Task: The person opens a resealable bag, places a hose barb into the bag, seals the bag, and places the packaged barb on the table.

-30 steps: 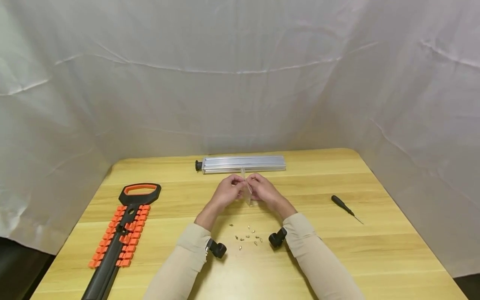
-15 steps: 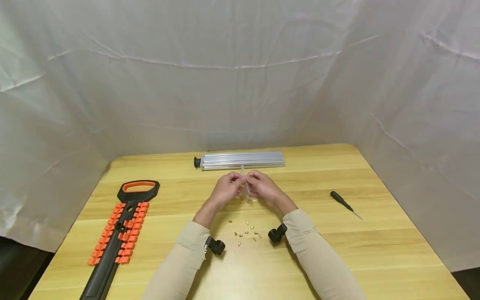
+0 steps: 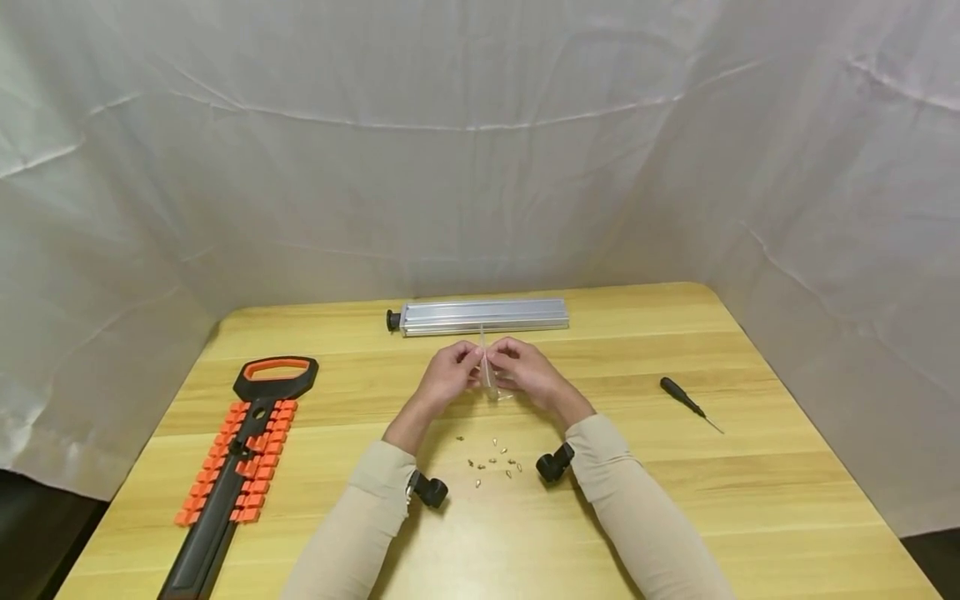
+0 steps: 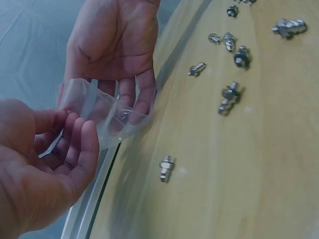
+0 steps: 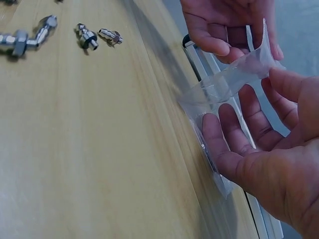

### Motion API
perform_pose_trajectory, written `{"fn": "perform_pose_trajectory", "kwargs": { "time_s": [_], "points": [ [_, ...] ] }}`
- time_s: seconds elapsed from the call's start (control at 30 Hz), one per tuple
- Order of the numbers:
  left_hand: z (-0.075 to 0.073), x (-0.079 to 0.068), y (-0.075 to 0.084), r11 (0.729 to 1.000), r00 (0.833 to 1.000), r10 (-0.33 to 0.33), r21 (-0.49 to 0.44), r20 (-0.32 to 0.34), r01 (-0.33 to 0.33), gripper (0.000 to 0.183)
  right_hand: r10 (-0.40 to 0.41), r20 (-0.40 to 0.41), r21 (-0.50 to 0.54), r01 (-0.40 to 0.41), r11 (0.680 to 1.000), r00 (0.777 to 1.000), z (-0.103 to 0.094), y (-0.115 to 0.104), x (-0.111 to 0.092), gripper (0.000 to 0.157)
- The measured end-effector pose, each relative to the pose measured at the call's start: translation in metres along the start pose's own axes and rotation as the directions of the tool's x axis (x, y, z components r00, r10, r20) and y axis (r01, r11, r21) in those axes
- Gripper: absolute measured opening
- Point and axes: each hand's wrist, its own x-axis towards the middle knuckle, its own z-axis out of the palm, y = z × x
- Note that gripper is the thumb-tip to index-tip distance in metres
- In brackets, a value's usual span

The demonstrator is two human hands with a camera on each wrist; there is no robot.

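Both hands hold a clear plastic zip bag (image 3: 489,382) over the middle of the table. My left hand (image 3: 447,375) pinches its top edge between thumb and fingers, and my right hand (image 3: 527,369) pinches the opposite side. In the right wrist view, the bag (image 5: 219,87) hangs slack, with the right hand's fingers spread behind it. A red strip marks one edge of the bag (image 4: 75,94) in the left wrist view. Several small metal fittings (image 3: 492,461), shaped like grease nipples, lie scattered on the table in front of the hands; some are straight, others angled.
An aluminium profile bar (image 3: 487,315) with a black knob lies behind the hands. To the left is a black D-handled rack (image 3: 276,378) with orange clips (image 3: 258,475). A black screwdriver (image 3: 682,396) lies right. Pale curtains (image 3: 480,183) surround the wooden table (image 3: 637,517).
The bag has turned a little and now appears narrower, more edge-on. Both hands keep hold of it, shifting slightly. The fittings have stayed put; the head view has tilted slightly.
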Motion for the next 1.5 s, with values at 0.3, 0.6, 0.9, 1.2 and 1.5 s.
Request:
{"fn": "perform_pose_trajectory", "kwargs": {
  "time_s": [0.3,0.6,0.9,1.2,1.5],
  "points": [
    [0.001,0.001,-0.004,0.999,0.999,0.042,0.006,-0.019,-0.042,0.020,-0.029,0.001,-0.011,0.029,1.000,1.000,0.001,-0.003,-0.001,0.018],
    [0.001,-0.001,-0.005,0.991,0.992,0.115,0.081,-0.047,-0.111,0.015,0.013,0.006,0.041,-0.013,0.999,1.000,0.003,-0.006,-0.001,0.023],
    [0.000,-0.005,-0.007,0.986,0.995,0.094,0.143,-0.042,-0.087,0.017,0.021,0.026,0.023,-0.021,0.999,0.999,0.001,-0.003,-0.001,0.019],
    [-0.001,-0.009,-0.003,0.950,0.986,0.138,0.293,-0.094,-0.106,0.015,0.014,0.025,-0.052,-0.012,0.999,1.000,-0.001,-0.005,-0.004,0.022],
    [-0.007,-0.011,-0.003,0.934,0.976,0.112,0.356,-0.188,-0.039,0.016,0.049,-0.079,-0.065,-0.054,0.996,0.996,0.005,-0.008,-0.004,0.016]
  ]
}}
